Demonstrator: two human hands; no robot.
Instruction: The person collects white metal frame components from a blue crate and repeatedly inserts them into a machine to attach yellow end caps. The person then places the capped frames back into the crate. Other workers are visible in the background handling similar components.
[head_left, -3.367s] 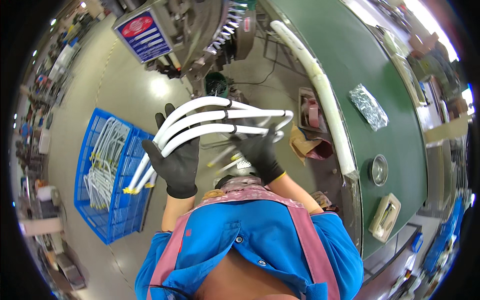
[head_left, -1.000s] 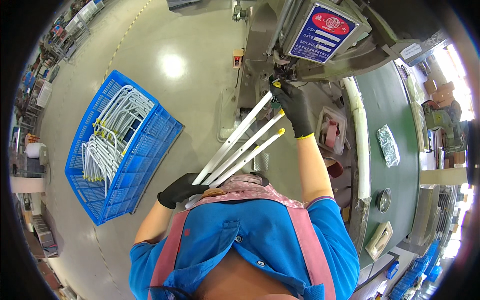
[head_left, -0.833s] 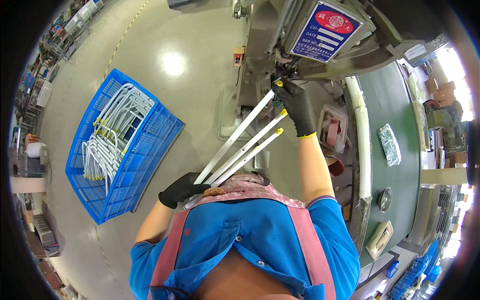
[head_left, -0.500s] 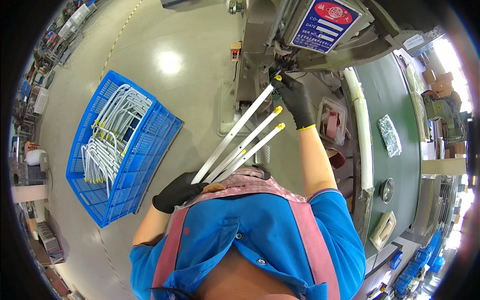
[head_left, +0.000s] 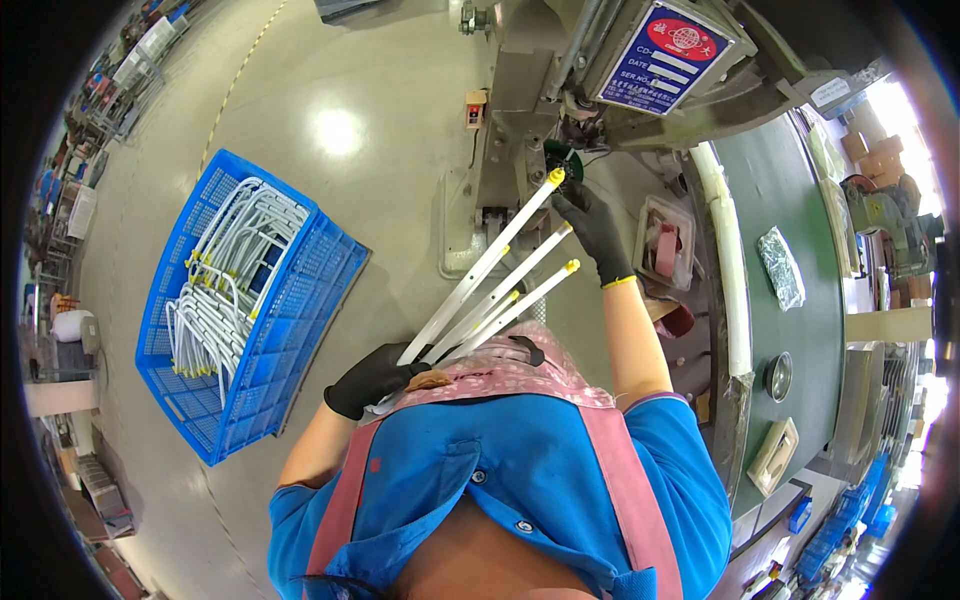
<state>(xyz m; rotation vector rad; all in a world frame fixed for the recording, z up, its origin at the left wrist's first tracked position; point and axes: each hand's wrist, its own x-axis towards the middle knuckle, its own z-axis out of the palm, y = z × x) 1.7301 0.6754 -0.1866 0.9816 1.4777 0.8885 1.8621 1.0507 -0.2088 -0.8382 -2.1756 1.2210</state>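
Several long white metal tubes point(head_left: 495, 263) with yellow end pieces slant up and right across my front. Their lower ends are in my left hand point(head_left: 372, 382), black-gloved and closed around them at my apron; the fingers hide how they join. My right hand point(head_left: 597, 238), also gloved in black, is at the upper end of the leftmost tube, just right of its yellow end piece point(head_left: 556, 177). Its fingers are curled together, and what lies between them is hidden. Right behind the fingertips stands a dark machine with a green round part point(head_left: 566, 160).
A blue plastic crate point(head_left: 215, 440) of bent white tubes point(head_left: 245, 235) with yellow tips stands on the floor at left. The machine's heavy housing point(head_left: 740, 110) overhangs at upper right. A green-topped bench point(head_left: 800, 345) at right bears a metal bowl point(head_left: 778, 379). A plastic bin point(head_left: 664, 245) sits beside my right forearm.
My right hand has drawn slightly back and down from the machine. The leftmost tube's yellow end piece now shows clear of the fingers. My left hand and the tubes have shifted slightly right.
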